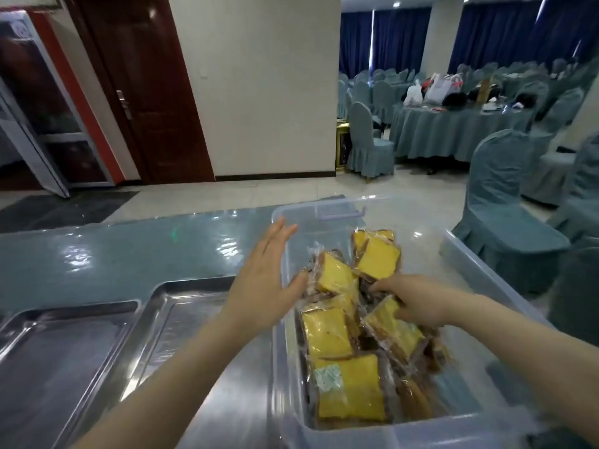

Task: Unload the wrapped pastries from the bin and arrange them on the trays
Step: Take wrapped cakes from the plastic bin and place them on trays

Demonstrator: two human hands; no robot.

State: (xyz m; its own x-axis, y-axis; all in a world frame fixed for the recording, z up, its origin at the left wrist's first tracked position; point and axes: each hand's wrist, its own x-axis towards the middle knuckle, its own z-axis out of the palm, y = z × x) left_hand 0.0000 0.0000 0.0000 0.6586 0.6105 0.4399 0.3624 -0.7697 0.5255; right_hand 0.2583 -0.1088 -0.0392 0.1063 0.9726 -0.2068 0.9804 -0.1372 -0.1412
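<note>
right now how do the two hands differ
The left hand is spread flat with straight fingers at the bin's left wall, holding nothing; the right hand is inside the bin, fingers curled round a wrapped pastry. The left reaches farther forward; the right sits lower among the pile. Both are bare.

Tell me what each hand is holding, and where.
The right hand pinches a wrapped pastry at its upper corner, inside the bin. The left hand is open, holding nothing.
</note>
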